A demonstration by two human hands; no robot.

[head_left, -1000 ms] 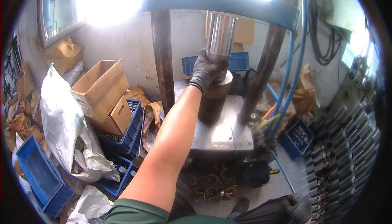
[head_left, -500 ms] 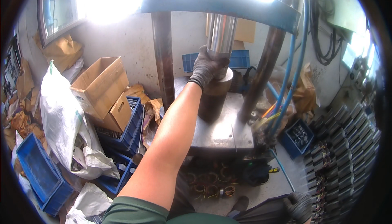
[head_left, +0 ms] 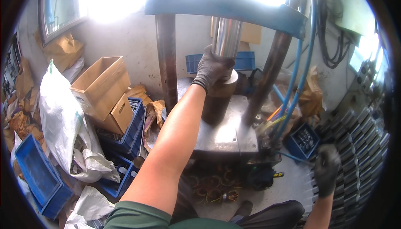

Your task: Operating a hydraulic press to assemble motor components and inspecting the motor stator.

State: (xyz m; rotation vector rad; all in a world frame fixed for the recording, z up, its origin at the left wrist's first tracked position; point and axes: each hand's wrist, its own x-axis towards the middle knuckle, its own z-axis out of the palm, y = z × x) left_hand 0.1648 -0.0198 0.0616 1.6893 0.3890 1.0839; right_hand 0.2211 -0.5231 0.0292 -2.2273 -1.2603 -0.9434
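Note:
My left hand (head_left: 211, 67), in a dark grey glove, reaches into the press with its fingers wrapped round a metal cylinder (head_left: 225, 75) just below the shiny press ram (head_left: 227, 37). Under it a thick dark round block (head_left: 217, 103) stands on the steel press bed (head_left: 246, 135). My right hand (head_left: 327, 168), also gloved and slightly blurred, is closed at the end of a thin blue lever (head_left: 294, 157) that slants from the press's lower right. What the left fingers cover behind the cylinder is hidden.
Stacked metal parts (head_left: 355, 158) fill the right side, beside a blue crate (head_left: 302, 140). Blue hoses (head_left: 301, 74) hang by the right press column (head_left: 267, 78). Cardboard boxes (head_left: 100, 91), a white sack (head_left: 62, 120) and a blue bin (head_left: 39, 170) crowd the left. Wound copper-coloured parts (head_left: 213, 193) lie under the bed.
My right hand has risen from beside my knee, up and to the right, and the blue lever has swung upward with it. My left hand keeps its place on the cylinder.

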